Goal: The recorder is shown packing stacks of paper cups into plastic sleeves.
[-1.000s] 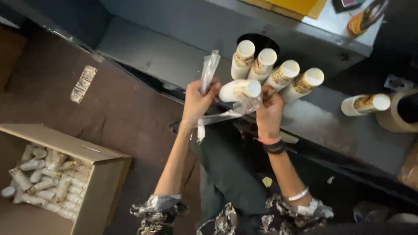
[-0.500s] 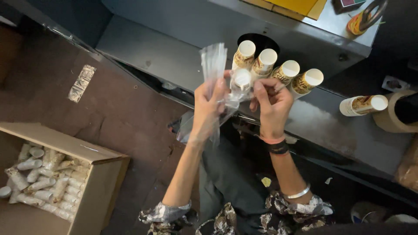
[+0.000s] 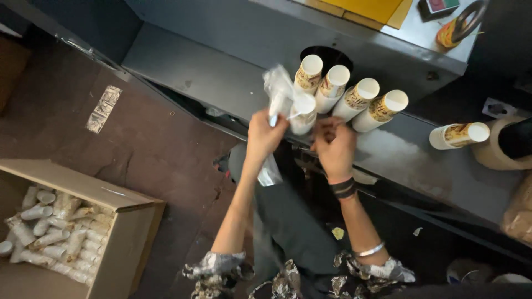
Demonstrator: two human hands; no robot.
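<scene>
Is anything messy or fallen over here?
One stack of paper cups lies alone on the grey shelf, apart from the four stacks leaning together. Small scraps lie on the dark floor. In the cardboard box, bagged cups are piled loosely.

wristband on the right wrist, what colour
Black, a wide band on the right wrist, just below the right hand; head view.

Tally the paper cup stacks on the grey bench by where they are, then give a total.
Stacks leaning in a row at the round hole: 4, the first
Stack held between the left hand and right hand, with a clear plastic bag: 1
Stack lying apart at the right: 1
Total: 6
</scene>
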